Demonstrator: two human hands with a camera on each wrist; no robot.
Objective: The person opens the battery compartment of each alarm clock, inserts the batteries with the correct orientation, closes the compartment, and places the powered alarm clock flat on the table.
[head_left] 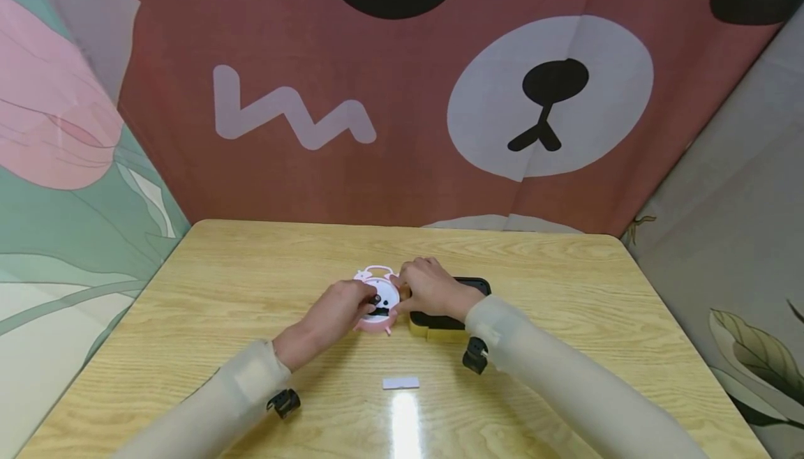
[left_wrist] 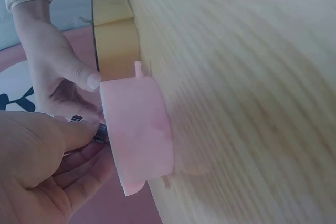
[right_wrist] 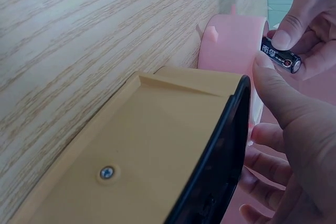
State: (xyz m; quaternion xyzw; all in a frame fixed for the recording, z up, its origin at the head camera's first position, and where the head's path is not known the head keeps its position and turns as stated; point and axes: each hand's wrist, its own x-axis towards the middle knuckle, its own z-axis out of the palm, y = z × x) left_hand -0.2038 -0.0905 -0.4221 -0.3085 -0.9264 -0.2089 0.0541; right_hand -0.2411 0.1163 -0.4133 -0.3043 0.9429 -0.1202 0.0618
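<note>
A pink twin-bell alarm clock (head_left: 370, 324) lies on the table with its white side up, and a dark slot shows in that side. My left hand (head_left: 336, 309) pinches a small black battery (right_wrist: 283, 57) between thumb and fingers, right over the clock. In the right wrist view the battery is tilted, one end close to the clock's white side. My right hand (head_left: 433, 286) grips the clock's right edge, thumb and fingers spread along the rim. The fingers of my left hand (left_wrist: 39, 156) partly hide the slot.
Beside the clock on the right stands a yellow box with a black top (head_left: 440, 334), partly under my right hand. A small white strip (head_left: 400, 383) lies nearer the table's front. A patterned cloth (head_left: 402, 187) hangs behind the wooden table (head_left: 283, 250).
</note>
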